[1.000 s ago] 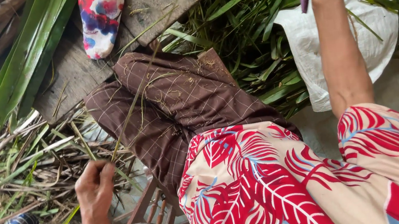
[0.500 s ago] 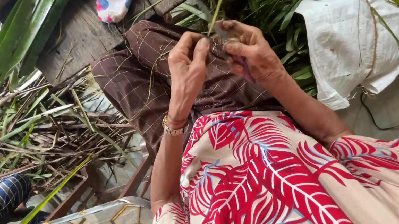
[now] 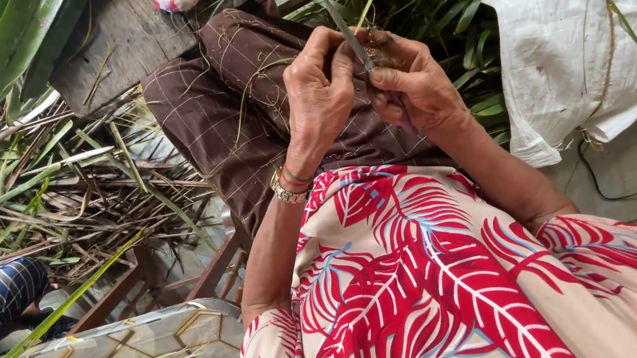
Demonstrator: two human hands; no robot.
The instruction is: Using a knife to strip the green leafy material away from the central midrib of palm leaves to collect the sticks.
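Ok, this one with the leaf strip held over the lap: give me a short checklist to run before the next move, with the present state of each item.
1. Left hand grips the green leaf strip: ok, fingers closed on it.
2. Right hand holds the purple-handled tool: ok, handle shows under the palm.
3. Tool's working edge set against the strip: cannot tell, fingers hide it.
4. Both hands together over the brown checked cloth on the lap: ok.
5. Strip free of the leaf pile at the side: ok, it rises away from the pile.
6. White sack apart from the hands: ok.
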